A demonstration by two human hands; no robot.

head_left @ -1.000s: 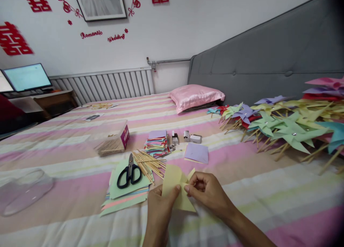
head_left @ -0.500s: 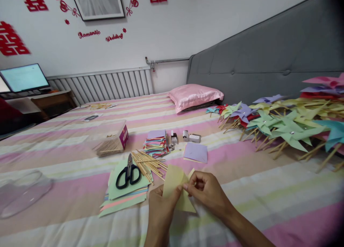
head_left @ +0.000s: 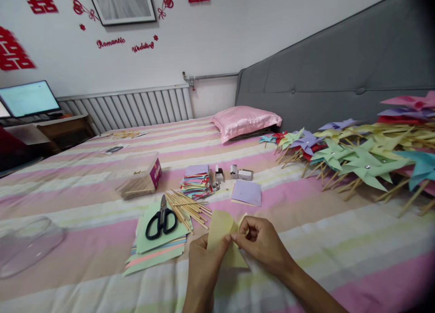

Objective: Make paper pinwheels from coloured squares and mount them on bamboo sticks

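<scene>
Between my hands is a pale yellow sheet of paper [head_left: 217, 227], with parts of it bent inward toward the middle. My left hand [head_left: 207, 258] grips its left side, thumb on the front. With thumb and fingers, my right hand [head_left: 258, 240] pinches the paper near its centre; the fingertips hide the pinched spot. Just beyond lie loose wooden sticks [head_left: 190, 206]. Black-handled scissors [head_left: 162, 220] rest on a stack of coloured paper sheets [head_left: 156, 254] left of my hands. Beyond the paper is a small lilac paper square [head_left: 246, 193].
Farther back stand a pile of small coloured papers [head_left: 196, 181], small boxes [head_left: 245, 174] and a clear tub of sticks [head_left: 142, 181]. A clear lid [head_left: 30, 247] lies at left. Finished paper pinwheels [head_left: 367, 165] crowd the right, by the grey headboard [head_left: 333, 63]. A pink pillow [head_left: 246, 122] lies behind.
My hands keep nearly the same hold on the yellow paper, whose bent part shifts very slightly. The whole view has moved a little.
</scene>
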